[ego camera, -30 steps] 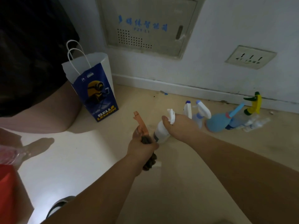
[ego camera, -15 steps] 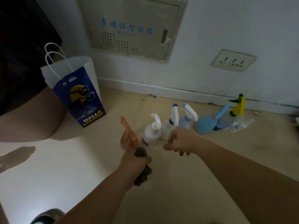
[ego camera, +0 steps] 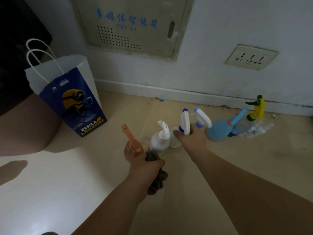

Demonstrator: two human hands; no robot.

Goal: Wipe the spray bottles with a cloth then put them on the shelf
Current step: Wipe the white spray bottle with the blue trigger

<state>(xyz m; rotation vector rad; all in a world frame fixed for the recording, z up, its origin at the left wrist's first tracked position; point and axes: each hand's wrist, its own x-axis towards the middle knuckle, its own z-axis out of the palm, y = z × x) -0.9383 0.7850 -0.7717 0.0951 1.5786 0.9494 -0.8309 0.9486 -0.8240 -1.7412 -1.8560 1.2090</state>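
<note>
Straight to the blue-tipped white spray bottle (ego camera: pixel 184 123), upright on the floor (ego camera: pixel 220 167) mid-row, near the wall: clasped round the neck by the right hand (ego camera: pixel 191 141), thumb on the near left side, fingers (ego camera: pixel 192 131) curled in under the trigger. Just left of it, the all-white spray bottle (ego camera: pixel 160 141), also upright, body close against its neighbour. Left again, the orange-trigger spray bottle (ego camera: pixel 131 146), clear tinted body, nozzle leaning away, tucked right up against the left hand (ego camera: pixel 144 168). Bunched tight in that left fist, the dark cloth (ego camera: pixel 156 180), loose end dangling below the knuckles; hard to tell whether gripping the orange bottle as well or only pressed to it. Over on the right side, a pale-blue-nozzle spray bottle (ego camera: pixel 202 117) just behind the right hand, then a round blue spray bottle (ego camera: pixel 218 131), then a yellow-and-green trigger bottle (ego camera: pixel 255 109) close to the skirting, with small clear bottles (ego camera: pixel 259 128) lying flat beside it. Further out on the left, a paper carrier bag (ego camera: pixel 67 99), blue print, white cord handles, and a bare knee (ego camera: pixel 25 124). Up on the wall, a grey service panel (ego camera: pixel 133 26) and a wall socket (ego camera: pixel 251 56).
</note>
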